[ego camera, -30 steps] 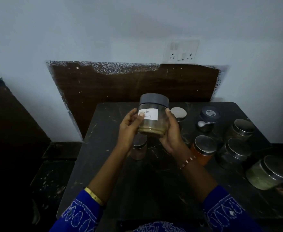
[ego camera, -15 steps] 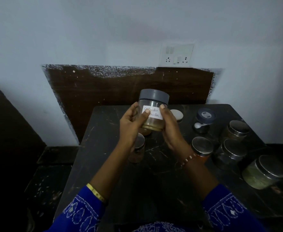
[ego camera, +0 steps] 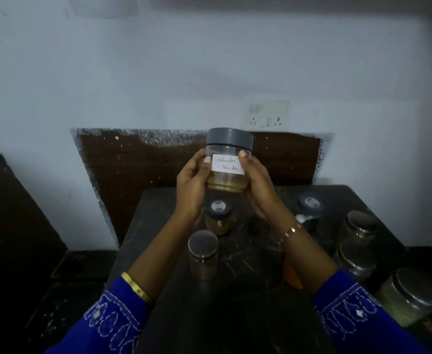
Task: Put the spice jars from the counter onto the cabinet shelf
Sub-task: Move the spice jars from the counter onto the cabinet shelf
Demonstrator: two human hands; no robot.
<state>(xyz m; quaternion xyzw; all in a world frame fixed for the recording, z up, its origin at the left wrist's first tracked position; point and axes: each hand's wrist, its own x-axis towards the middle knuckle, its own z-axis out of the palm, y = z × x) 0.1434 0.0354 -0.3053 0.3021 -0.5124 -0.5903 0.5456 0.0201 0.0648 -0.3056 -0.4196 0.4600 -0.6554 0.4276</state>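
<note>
While both hands are raised above the dark counter [ego camera: 158, 213], the head view shows a clear jar [ego camera: 227, 172] with a grey lid held upright between them, well above the counter and in front of the brown wall panel [ego camera: 138, 164]. The left hand [ego camera: 191, 185] curls around the jar's left side with its thumb tip on the edge of a white label reading "Coriander Powder"; the right hand [ego camera: 257, 185] wraps the right side, thumb tip at the label's upper corner. Both hands' other fingers are hidden behind the jar. Yellowish powder fills its lower part. Below, a small jar with a dark flip cap [ego camera: 218, 218] stands partly hidden by the left wrist, and a steel-lidded jar [ego camera: 203, 254] stands nearer. At right, another dark-capped jar [ego camera: 310, 208] and three steel-lidded jars sit in dim light, their contents hard to make out; the nearest one [ego camera: 411, 300] holds something greenish. An orange shape [ego camera: 292, 277] peeks out from behind the right forearm, mostly covered. A switch plate [ego camera: 264, 114] sits on the wall.
</note>
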